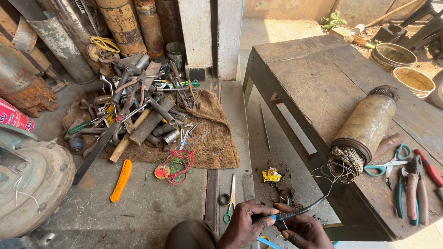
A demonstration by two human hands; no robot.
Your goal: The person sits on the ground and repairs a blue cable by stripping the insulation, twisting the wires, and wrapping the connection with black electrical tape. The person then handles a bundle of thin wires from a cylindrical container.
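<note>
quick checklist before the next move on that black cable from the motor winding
1. Left hand grips black cable: ok.
2. Right hand pinches the cable end: ok.
3. Cable runs to the winding wires of the cylinder: ok.
4. Cylinder lying steady on the wooden bench: ok.
5. Pliers and scissors on the bench: ok.
6. Blue piece at the fingers, what it is: cannot tell.

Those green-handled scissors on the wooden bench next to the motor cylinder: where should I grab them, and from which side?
Take the green-handled scissors by the two finger loops, coming from above, probably on the side toward the pliers. They lie flat and slightly open on the wooden bench, loops up and clear. The blade tips point toward the wire bundle of the cylinder, so that side is crowded.
</note>
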